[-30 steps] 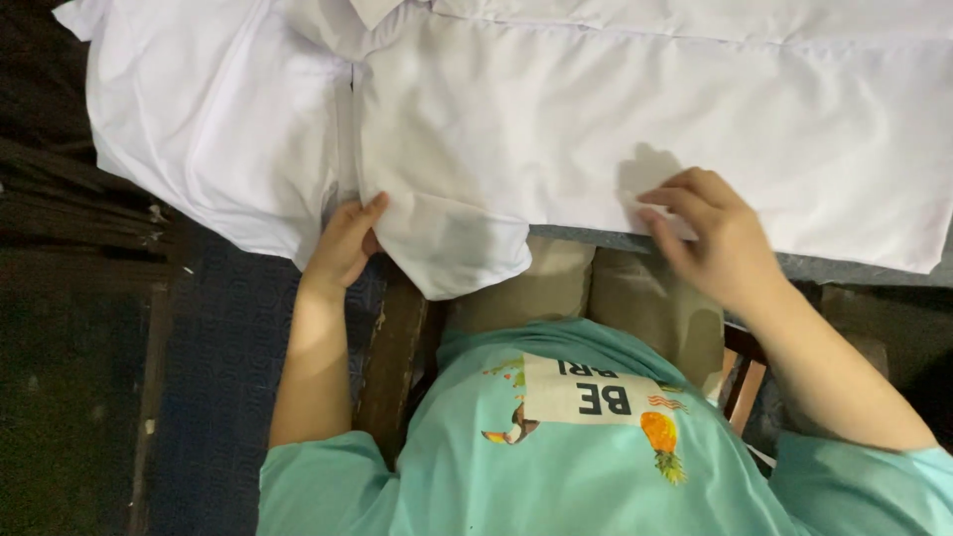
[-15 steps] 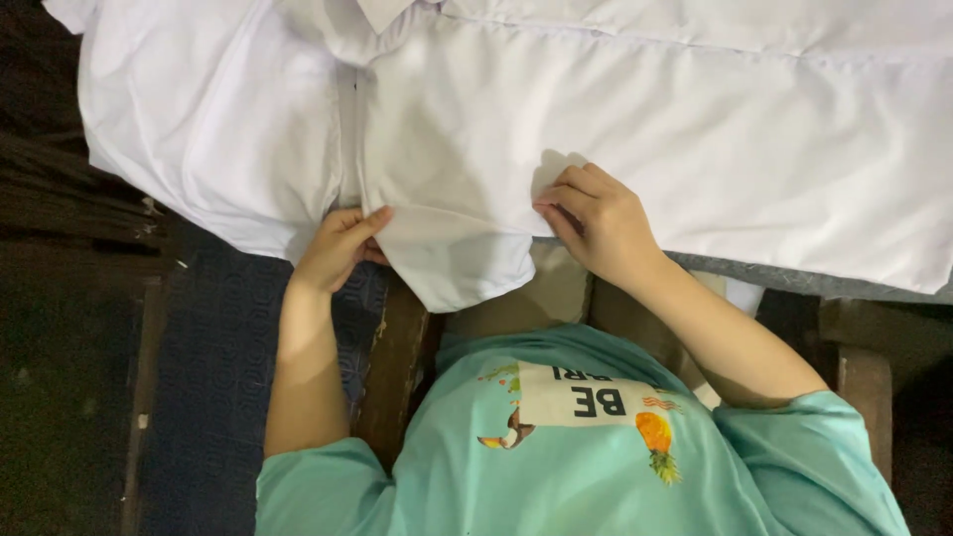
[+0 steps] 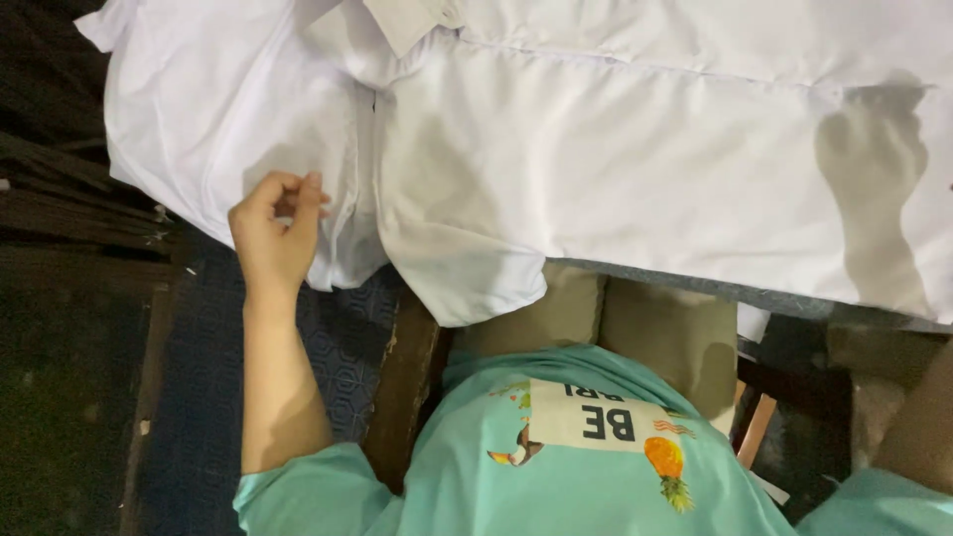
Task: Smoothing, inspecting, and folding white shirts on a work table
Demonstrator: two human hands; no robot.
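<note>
The left hand (image 3: 273,233) is raised on a bare, straight forearm, fingers curled inward; the right hand is not seen.

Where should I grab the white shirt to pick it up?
Probably take the white shirt by its loose rounded hem flap, coming from the near side, by the person. That flap hangs free off the table edge, so fingers can pinch both faces. The left hand already touches the hem beside it.

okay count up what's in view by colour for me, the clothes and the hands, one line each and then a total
White: 1, the white shirt spread flat on the surface
Teal: 1, the teal T-shirt the person wears
Bare hands: 1, the left hand pinching the shirt's edge; the right hand is out of view
Total: 3
</note>
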